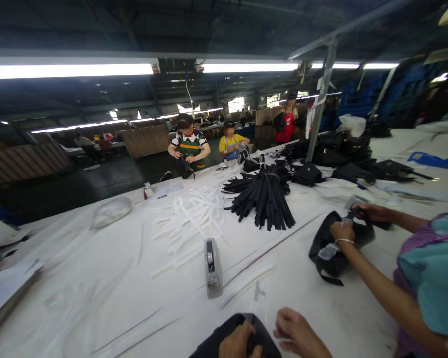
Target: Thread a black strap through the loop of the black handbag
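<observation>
At the bottom edge, a black fabric bag (218,337) lies partly out of frame. My left hand (239,342) is closed on its opening edge, with the fingertips hidden in the dark fabric. Just right of the bag is my right hand (296,332), raised with its fingers curled together; whatever they may pinch does not show. Beyond my hands stands a grey tape dispenser (212,268). Loose white strips (194,214) are heaped farther back, beside a fanned bundle of black straps (267,196).
At the right, a co-worker's hands (345,231) handle another black bag (324,243). Black bags (339,154) are piled at the back right, near a metal post (321,99). A clear plastic bundle (111,212) lies left. Other people work across the white table (97,258).
</observation>
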A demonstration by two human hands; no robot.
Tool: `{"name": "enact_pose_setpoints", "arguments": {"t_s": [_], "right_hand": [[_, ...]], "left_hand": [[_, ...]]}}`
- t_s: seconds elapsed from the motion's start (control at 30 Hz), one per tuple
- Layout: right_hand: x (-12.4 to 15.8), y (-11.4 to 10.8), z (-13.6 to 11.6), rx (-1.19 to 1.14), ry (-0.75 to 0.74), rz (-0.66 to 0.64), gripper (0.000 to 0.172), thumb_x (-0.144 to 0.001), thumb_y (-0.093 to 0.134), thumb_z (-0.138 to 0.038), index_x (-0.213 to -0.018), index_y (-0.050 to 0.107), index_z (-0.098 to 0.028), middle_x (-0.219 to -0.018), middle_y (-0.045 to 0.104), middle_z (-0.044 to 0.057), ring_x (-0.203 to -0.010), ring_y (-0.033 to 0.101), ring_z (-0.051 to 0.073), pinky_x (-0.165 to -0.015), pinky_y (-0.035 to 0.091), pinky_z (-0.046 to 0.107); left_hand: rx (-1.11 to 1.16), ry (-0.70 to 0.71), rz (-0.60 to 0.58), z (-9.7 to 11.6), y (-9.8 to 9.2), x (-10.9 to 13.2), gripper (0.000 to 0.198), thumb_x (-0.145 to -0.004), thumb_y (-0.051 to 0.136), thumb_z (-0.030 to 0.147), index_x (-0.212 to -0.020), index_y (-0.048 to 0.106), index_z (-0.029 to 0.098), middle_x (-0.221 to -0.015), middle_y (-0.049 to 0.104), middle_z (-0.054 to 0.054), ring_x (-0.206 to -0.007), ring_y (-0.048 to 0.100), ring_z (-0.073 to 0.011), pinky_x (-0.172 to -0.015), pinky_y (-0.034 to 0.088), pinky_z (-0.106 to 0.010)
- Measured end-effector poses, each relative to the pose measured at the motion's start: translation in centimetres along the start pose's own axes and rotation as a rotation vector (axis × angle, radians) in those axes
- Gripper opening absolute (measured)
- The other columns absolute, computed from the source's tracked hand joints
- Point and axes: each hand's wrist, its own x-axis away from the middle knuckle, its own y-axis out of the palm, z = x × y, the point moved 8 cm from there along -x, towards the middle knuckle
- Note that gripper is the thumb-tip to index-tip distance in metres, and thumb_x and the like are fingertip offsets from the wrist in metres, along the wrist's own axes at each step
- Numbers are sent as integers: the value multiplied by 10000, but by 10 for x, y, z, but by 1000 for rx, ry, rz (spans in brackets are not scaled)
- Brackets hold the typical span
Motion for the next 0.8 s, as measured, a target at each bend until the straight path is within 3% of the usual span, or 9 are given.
{"name": "enact_pose_setpoints", "arguments": {"t_s": [0.1, 0.27, 0.4, 0.5, 0.63, 0.8], "right_hand": [[-4, -22, -14, 131, -84, 83, 267, -569, 646, -413, -700, 546, -205, -633, 578, 7, -630, 600, 147, -517, 427, 221], [12, 21, -17, 342, -207, -110, 292, -601, 543, -276, -827, 705, -190, -698, 661, 22, -631, 607, 160, -520, 444, 241], [29, 38, -26, 414, -289, -67, 291, -604, 487, -215, -747, 740, -200, -720, 690, 20, -645, 615, 153, -563, 451, 237], [31, 38, -23, 354, -193, -102, 304, -583, 488, -214, -748, 741, -178, -642, 677, 13, -553, 592, 136, -521, 429, 236], [23, 31, -10, 269, -41, -81, 192, -507, 511, -209, -626, 651, -155, -467, 582, -24, -441, 538, 115, -472, 405, 226], [21, 31, -9, 247, -46, -114, 161, -514, 511, -247, -610, 612, -165, -481, 604, -14, -459, 566, 123, -477, 426, 227]], "left_hand": [[84, 80, -14, 6, -1, 1, 285, -688, 578, 215, -960, 615, 292, -919, 731, -19, -861, 687, -228, -789, 524, -297], [192, 130, -76, 20, 1, 5, 302, -719, 567, 187, -1011, 598, 260, -982, 719, -32, -908, 677, -228, -835, 514, -302], [195, 115, -81, 25, -3, 13, 313, -753, 562, 174, -1050, 589, 270, -1030, 707, -28, -968, 663, -220, -872, 499, -298], [200, 111, -104, 27, -6, 16, 296, -779, 582, 204, -1070, 585, 256, -1052, 706, -39, -991, 660, -227, -883, 493, -309], [179, 92, -138, 29, -7, 17, 290, -779, 605, 227, -1069, 587, 227, -1049, 711, -53, -1001, 659, -243, -873, 489, -326], [141, 91, -129, 38, -15, 17, 264, -785, 616, 302, -1044, 588, 257, -1008, 716, -21, -969, 663, -237, -838, 489, -304]]}}
